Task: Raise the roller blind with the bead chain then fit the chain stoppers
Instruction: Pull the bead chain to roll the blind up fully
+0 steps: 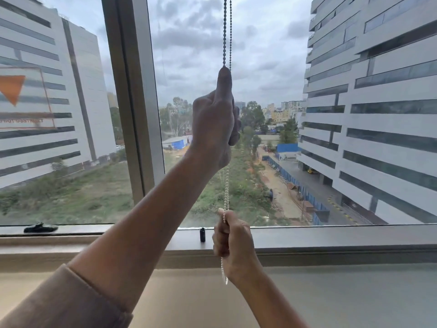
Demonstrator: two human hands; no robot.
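A bead chain [227,31] hangs as two strands from above the frame, down the middle of the window. My left hand [215,121] is raised high and grips the chain, thumb stretched up along it. The chain runs on below that fist [226,190] to my right hand [233,242], which grips it low, at sill height. A short loop of beads [223,273] hangs out under the right fist. The roller blind itself is out of view above. A small black cylinder [202,234], maybe a stopper, stands on the sill just left of my right hand.
A grey window mullion [134,102] stands left of the chain. A black window handle [40,227] lies on the sill frame at the left. The wide sill ledge [343,237] runs across below the glass. An orange triangle sticker [11,91] sits on the left pane.
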